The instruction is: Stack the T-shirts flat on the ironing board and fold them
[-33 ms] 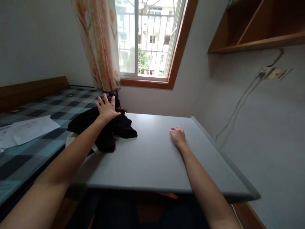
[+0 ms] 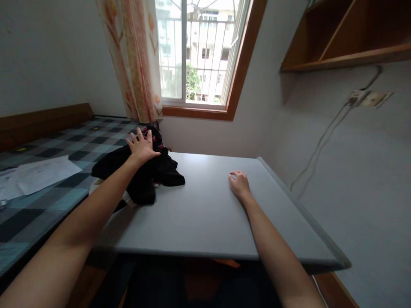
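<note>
A crumpled black cloth (image 2: 143, 184) with pink markings at its far end lies on the left part of the white table (image 2: 199, 214). Over it is my left hand (image 2: 142, 149), fingers spread and holding nothing; whether the palm touches the cloth is hard to tell. My right hand (image 2: 239, 184) rests on the tabletop right of the middle, its fingers curled together. Nothing shows in that hand, and its palm side is hidden.
Left of the table, a bed with a checked sheet (image 2: 73, 147) bears white papers (image 2: 41, 174). A curtain (image 2: 138, 64) hangs beside the barred window (image 2: 205, 55). On the right wall are a wooden shelf (image 2: 346, 62) and a socket with cables (image 2: 358, 97).
My left hand has shifted slightly left over the black cloth, fingers still spread. My right hand looks the same.
</note>
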Available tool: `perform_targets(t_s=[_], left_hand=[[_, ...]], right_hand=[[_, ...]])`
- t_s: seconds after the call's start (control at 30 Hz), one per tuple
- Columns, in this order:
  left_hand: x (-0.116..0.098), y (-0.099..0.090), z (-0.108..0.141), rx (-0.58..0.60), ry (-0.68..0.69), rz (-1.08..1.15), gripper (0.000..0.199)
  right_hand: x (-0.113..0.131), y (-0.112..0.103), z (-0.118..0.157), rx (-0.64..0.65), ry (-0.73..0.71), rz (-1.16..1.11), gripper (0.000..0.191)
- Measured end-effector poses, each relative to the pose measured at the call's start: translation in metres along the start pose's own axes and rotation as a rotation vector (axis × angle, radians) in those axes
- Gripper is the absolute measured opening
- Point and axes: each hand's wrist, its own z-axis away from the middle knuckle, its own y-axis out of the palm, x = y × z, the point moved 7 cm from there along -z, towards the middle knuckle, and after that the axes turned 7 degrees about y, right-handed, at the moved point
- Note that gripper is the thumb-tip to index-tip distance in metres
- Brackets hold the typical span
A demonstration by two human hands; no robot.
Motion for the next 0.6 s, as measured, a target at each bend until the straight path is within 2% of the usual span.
perform_targets(t_s=[0.07,0.13,0.23,0.33,0.43,0.5,0.6], left_hand=[[0.015,0.004,-0.004,0.074,-0.022,-0.026,0.102],[0.019,0.004,-0.005,0.092,0.009,-0.041,0.081],[0.008,-0.006,-0.008,0.015,0.091,-0.026,0.047],[-0.013,-0.031,-0.022,-0.174,0.161,0.177,0.033],[-0.04,-0.069,-0.042,-0.418,0.289,0.57,0.033],[-0.058,-0.096,-0.049,-0.575,0.371,0.773,0.037],[-0.08,-0.128,-0.04,-0.824,0.479,0.929,0.042]], right_hand=[[0.004,0.001,0.0,0.007,-0.037,-0.045,0.028],[0.007,0.001,0.0,0.003,-0.058,-0.079,0.027],[0.009,-0.001,0.0,0.0,-0.066,-0.115,0.025],[0.01,-0.005,-0.001,-0.006,-0.064,-0.162,0.022],[0.009,-0.011,-0.004,-0.01,-0.036,-0.288,0.022],[0.006,-0.015,-0.005,0.002,0.012,-0.45,0.025],[-0.001,-0.021,-0.007,0.031,0.125,-0.78,0.041]])
